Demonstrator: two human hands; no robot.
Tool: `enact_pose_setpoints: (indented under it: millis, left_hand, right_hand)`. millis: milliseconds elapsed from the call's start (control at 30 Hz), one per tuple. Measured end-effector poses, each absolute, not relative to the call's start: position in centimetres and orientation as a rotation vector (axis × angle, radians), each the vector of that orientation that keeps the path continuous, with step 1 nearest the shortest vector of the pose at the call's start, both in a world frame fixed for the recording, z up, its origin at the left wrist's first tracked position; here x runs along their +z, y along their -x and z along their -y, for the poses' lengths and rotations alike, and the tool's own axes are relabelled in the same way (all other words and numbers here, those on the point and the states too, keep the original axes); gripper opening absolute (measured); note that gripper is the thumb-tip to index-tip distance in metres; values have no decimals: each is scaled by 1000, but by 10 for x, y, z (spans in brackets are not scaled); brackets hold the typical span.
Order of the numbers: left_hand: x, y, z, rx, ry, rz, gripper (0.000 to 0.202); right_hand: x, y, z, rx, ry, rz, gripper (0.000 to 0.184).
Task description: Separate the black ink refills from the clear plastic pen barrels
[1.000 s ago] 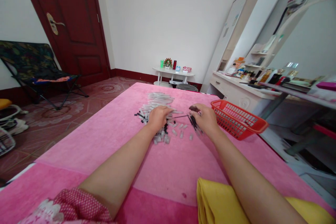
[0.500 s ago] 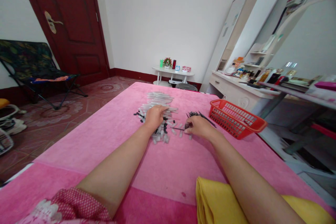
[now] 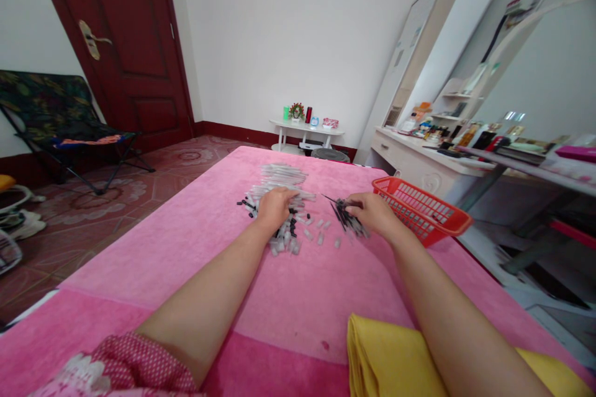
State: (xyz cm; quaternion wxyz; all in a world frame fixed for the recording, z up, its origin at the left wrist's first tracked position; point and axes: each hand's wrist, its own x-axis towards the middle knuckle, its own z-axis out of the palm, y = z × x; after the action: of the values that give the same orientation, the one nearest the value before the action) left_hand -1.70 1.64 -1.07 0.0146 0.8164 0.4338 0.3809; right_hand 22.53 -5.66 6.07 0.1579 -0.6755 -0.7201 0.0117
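Pen refills (image 3: 345, 221): one dark pile, too dense to count, on one pink cloth (image 3: 186, 242), left of one red basket (image 3: 447, 229)
Right hand (image 3: 375, 214): fingertips drawn close together at the refills; cannot tell whether one is pinched
Left hand (image 3: 274, 208): over clear pen barrels (image 3: 282, 172), many, overlapping; grip cannot be told
Clear caps (image 3: 338, 242): about five loose between the hands, more clustered near the left wrist
Yellow cloth (image 3: 388, 353): one, folded

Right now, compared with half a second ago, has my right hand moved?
Yes. Judged against the red basket, your right hand has shifted rightward, closer to it, and slightly farther from you, with its fingertips at the black sticks.
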Motion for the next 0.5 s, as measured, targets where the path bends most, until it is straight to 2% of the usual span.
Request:
enact_pose_setpoints:
  millis: [367,500]
  left_hand:
    - [-13,17,-19,1194,-2489,-1329,39]
    - [-9,16,-16,1028,-2582,-1385,39]
  right_hand:
    - [57,-226,54,48,1895,2110,14]
    - [61,-224,56,7,1894,2136,16]
